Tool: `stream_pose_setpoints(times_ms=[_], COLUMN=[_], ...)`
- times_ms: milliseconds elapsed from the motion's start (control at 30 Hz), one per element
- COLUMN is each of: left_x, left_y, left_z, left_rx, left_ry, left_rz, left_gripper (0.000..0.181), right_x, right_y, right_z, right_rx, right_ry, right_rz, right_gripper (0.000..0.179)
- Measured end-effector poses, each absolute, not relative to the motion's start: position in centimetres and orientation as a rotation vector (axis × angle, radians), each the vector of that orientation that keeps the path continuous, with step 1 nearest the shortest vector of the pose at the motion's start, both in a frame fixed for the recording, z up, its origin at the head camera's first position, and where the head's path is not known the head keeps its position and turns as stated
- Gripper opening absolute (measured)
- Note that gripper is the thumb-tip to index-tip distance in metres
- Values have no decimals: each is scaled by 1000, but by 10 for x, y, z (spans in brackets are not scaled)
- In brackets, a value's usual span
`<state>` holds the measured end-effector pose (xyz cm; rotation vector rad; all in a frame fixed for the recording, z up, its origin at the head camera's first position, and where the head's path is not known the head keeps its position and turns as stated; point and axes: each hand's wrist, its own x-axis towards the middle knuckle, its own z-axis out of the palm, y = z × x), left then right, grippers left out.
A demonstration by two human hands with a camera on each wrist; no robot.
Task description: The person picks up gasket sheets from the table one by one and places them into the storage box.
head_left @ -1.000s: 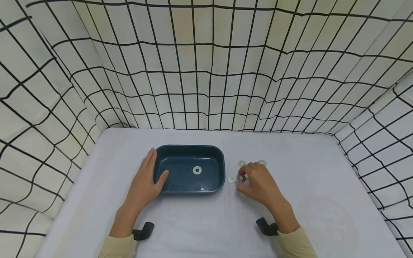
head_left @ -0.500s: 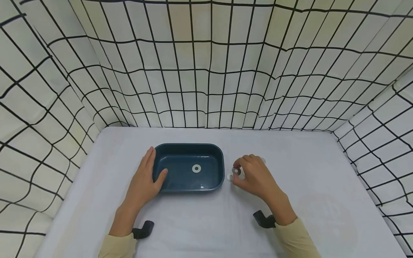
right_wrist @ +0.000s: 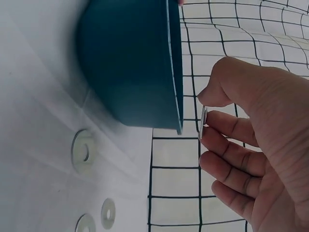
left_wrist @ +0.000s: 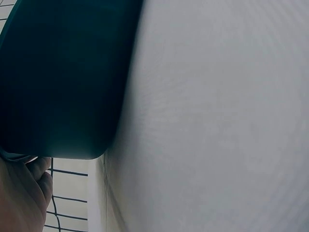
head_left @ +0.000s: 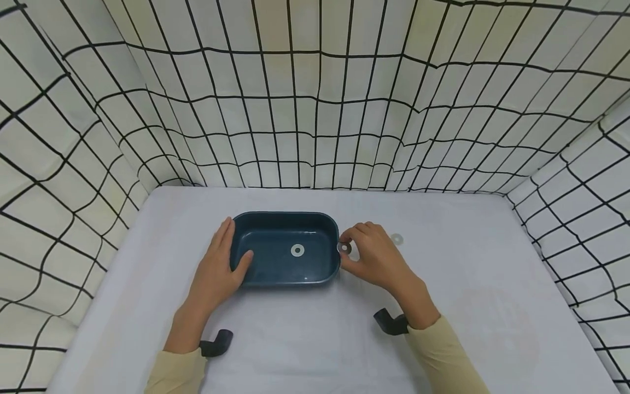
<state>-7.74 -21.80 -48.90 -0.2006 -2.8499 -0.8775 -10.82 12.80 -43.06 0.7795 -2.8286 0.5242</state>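
A dark blue rectangular tray (head_left: 285, 279) stands on the white cloth. Inside it lies one flat washer (head_left: 297, 250). My left hand (head_left: 214, 273) holds the tray's left end, its thumb over the rim and its fingers along the outside. Between thumb and fingertips, my right hand (head_left: 379, 257) pinches a metal washer (right_wrist: 203, 122), level with the tray's right rim and just outside it. In the right wrist view, a larger washer (right_wrist: 84, 151) and two others, one nearby (right_wrist: 108, 213) and one cut off by the frame (right_wrist: 86, 224), lie on the cloth.
White cloth (head_left: 295, 339) covers the table. Black grid netting (head_left: 315, 109) over pale walls rises behind and at both sides. A black camera mount (head_left: 216, 343) sits at the left wrist, and another mount (head_left: 392, 322) at the right.
My right hand has lifted the washer off the cloth and carried it left to the tray's right rim. The left hand keeps its place on the tray. The head view has shifted slightly.
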Motion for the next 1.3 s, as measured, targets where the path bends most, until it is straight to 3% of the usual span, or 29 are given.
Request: stream_pose_setpoints(times_ms=[667, 1300], left_x=[-87, -77], left_y=[-212, -217], left_z=[-486, -488], left_rx=[-209, -183], left_ry=[-2836, -2847], left_rz=[-889, -885], left_gripper=[82, 81], right_x=[-146, -154], right_y=[101, 81], right_z=[-417, -414], right_rx=[967, 1043], right_ry=[-2830, -2861], right_rz=[487, 479], right_gripper=[17, 21])
